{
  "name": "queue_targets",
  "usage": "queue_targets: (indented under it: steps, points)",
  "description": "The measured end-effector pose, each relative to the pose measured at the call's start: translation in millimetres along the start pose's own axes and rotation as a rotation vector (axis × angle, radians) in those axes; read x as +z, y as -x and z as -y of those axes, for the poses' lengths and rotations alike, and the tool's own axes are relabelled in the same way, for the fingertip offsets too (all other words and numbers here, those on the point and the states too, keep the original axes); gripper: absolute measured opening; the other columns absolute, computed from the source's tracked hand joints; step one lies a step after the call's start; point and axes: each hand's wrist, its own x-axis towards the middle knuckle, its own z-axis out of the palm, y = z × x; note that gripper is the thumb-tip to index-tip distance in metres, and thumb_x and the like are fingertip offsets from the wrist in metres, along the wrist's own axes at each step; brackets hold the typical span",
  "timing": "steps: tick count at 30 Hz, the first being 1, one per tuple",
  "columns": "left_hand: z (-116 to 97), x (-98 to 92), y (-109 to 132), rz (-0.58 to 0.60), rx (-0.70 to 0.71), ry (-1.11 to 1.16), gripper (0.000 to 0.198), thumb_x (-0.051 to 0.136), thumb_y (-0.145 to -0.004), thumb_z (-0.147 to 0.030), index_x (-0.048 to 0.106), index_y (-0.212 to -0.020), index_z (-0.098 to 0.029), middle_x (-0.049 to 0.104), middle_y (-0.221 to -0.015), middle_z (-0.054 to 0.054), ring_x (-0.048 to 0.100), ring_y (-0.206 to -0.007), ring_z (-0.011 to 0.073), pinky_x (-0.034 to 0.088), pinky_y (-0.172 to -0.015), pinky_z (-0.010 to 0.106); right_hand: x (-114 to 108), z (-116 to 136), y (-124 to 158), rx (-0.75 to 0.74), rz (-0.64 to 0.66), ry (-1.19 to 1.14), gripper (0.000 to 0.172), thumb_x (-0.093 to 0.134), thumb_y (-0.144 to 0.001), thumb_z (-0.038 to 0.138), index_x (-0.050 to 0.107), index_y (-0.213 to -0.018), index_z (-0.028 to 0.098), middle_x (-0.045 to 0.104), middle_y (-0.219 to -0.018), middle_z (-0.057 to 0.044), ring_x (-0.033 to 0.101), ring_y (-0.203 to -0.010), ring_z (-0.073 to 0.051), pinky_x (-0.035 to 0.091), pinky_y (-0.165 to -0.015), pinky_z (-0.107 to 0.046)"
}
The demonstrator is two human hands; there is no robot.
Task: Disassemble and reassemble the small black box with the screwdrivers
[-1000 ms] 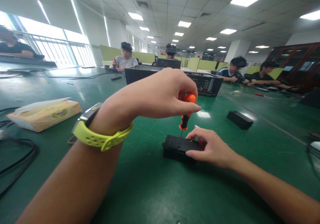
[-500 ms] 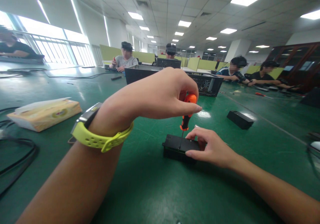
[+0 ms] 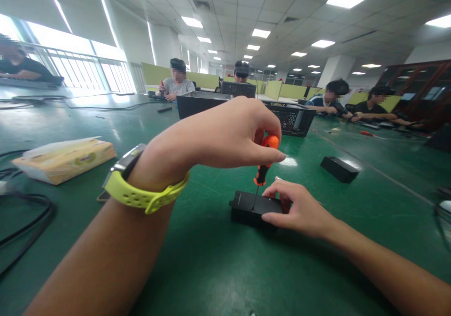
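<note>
A small black box (image 3: pixel 251 206) lies on the green table (image 3: pixel 218 264) in front of me. My left hand (image 3: pixel 229 133), with a yellow-green watch strap on the wrist, is closed round the top of an orange and black screwdriver (image 3: pixel 263 165). The screwdriver stands nearly upright with its thin tip on the top of the box. My right hand (image 3: pixel 296 208) rests on the right end of the box, thumb and fingers curled round its edge and holding it steady.
A tissue pack (image 3: pixel 63 160) lies at the left, with black cables (image 3: pixel 24 217) near the left edge. A second black box (image 3: pixel 338 168) sits at the right. Black crates (image 3: pixel 289 118) stand further back. Several people sit at the far tables.
The screwdriver and my left hand have shifted very slightly to the right. My right hand and the box stay put.
</note>
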Motion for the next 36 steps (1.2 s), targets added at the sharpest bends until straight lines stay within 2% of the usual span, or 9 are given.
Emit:
queue_targets:
  steps: [6,13,17,20,22,27,30,33,36]
  points:
    - [2.1,-0.5,-0.1,0.015,0.009,-0.015,0.018,0.059,-0.080,-0.033,0.071,-0.087,-0.020,0.062,-0.070,0.000,0.054,-0.060,0.0106,0.034,-0.053,0.023,-0.5,0.2,-0.9,-0.001,-0.001,-0.003,0.027,0.073,-0.073,0.036,0.066,-0.094,0.021,0.058,-0.070,0.002,0.049,-0.059,-0.013,0.043,-0.066,-0.033]
    - [3.2,-4.1,3.0,0.053,0.041,0.012,0.024,0.058,-0.079,-0.026,0.071,-0.099,-0.025,0.069,-0.088,-0.002,0.060,-0.070,0.0102,0.040,-0.058,0.020,-1.8,0.0,0.3,0.009,0.007,-0.026,0.026,0.074,-0.073,0.034,0.066,-0.093,0.020,0.057,-0.069,0.003,0.048,-0.057,-0.012,0.042,-0.064,-0.032]
    - [1.4,-6.9,3.8,0.062,0.002,-0.034,0.020,0.058,-0.082,-0.031,0.073,-0.089,-0.019,0.066,-0.074,-0.002,0.054,-0.059,0.0079,0.035,-0.052,0.019,-2.0,-0.3,0.5,0.012,0.000,-0.031,0.024,0.074,-0.072,0.033,0.067,-0.091,0.020,0.057,-0.070,0.003,0.048,-0.058,-0.012,0.040,-0.063,-0.030]
    - [-1.2,-7.7,1.5,0.071,-0.053,-0.037,0.030,0.058,-0.084,-0.041,0.072,-0.076,-0.015,0.060,-0.059,-0.002,0.047,-0.050,0.0065,0.030,-0.049,0.021,-1.9,-0.1,0.3,0.022,0.005,-0.027,0.024,0.074,-0.072,0.034,0.067,-0.090,0.020,0.058,-0.072,0.002,0.048,-0.060,-0.012,0.038,-0.061,-0.029]
    - [-2.0,-7.2,-0.1,0.073,-0.071,-0.027,0.034,0.057,-0.085,-0.044,0.072,-0.075,-0.015,0.058,-0.056,-0.001,0.046,-0.048,0.0067,0.030,-0.049,0.022,-1.8,0.3,0.1,0.028,0.009,-0.029,0.024,0.074,-0.071,0.034,0.067,-0.090,0.020,0.058,-0.073,0.002,0.048,-0.060,-0.013,0.038,-0.060,-0.028]
    - [0.7,-5.7,0.4,0.026,-0.016,-0.053,0.022,0.058,-0.082,-0.033,0.072,-0.089,-0.017,0.066,-0.073,0.000,0.055,-0.061,0.0092,0.035,-0.055,0.020,-1.2,0.0,-0.8,0.033,0.005,-0.033,0.026,0.075,-0.071,0.034,0.067,-0.091,0.020,0.057,-0.072,0.003,0.048,-0.061,-0.012,0.039,-0.063,-0.029]
    - [1.2,-7.3,2.8,0.024,0.029,-0.054,0.023,0.058,-0.080,-0.028,0.071,-0.097,-0.019,0.068,-0.082,0.000,0.058,-0.070,0.0103,0.040,-0.062,0.020,-1.1,-1.2,-1.0,0.029,0.006,-0.036,0.026,0.075,-0.071,0.034,0.067,-0.091,0.020,0.057,-0.073,0.003,0.048,-0.060,-0.012,0.039,-0.061,-0.028]
    - [0.1,-9.1,3.9,0.033,0.039,-0.058,0.022,0.058,-0.080,-0.030,0.071,-0.095,-0.019,0.067,-0.080,-0.001,0.058,-0.071,0.0103,0.041,-0.064,0.019,-1.4,-1.7,-0.8,0.027,0.006,-0.046,0.025,0.074,-0.071,0.034,0.067,-0.092,0.020,0.057,-0.072,0.003,0.048,-0.059,-0.012,0.038,-0.060,-0.028]
    - [-0.4,-8.5,2.7,0.030,0.006,-0.083,0.020,0.058,-0.080,-0.031,0.072,-0.088,-0.018,0.065,-0.075,0.000,0.057,-0.067,0.0100,0.038,-0.057,0.020,-1.8,-1.1,-0.8,0.024,0.002,-0.050,0.024,0.074,-0.071,0.033,0.067,-0.090,0.020,0.057,-0.071,0.002,0.048,-0.058,-0.012,0.040,-0.063,-0.030]
